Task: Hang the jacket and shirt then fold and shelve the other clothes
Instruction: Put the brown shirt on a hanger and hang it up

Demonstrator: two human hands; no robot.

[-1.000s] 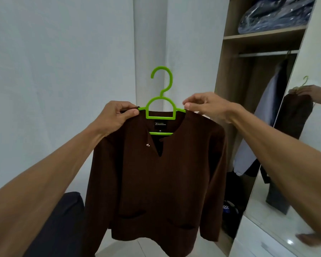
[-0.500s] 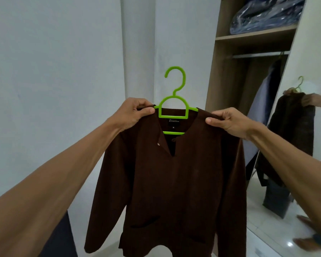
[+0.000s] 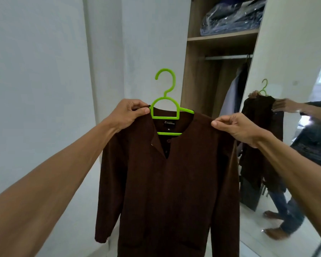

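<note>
A dark brown long-sleeved shirt hangs on a bright green plastic hanger, held up in front of me. My left hand pinches the shirt's left shoulder at the hanger's arm. My right hand pinches the fabric of the right shoulder, a bit lower. The hanger's hook points up and is free of any rail. The shirt's hem runs out of the bottom of the view.
An open wooden wardrobe stands behind on the right, with a metal rail carrying a hung garment. Bagged clothes lie on the shelf above. A mirrored door at right reflects me and the shirt. White walls at left.
My right hand slid from beside the hanger's neck outward along the right shoulder. The shirt has come closer to the wardrobe and the view has shifted right.
</note>
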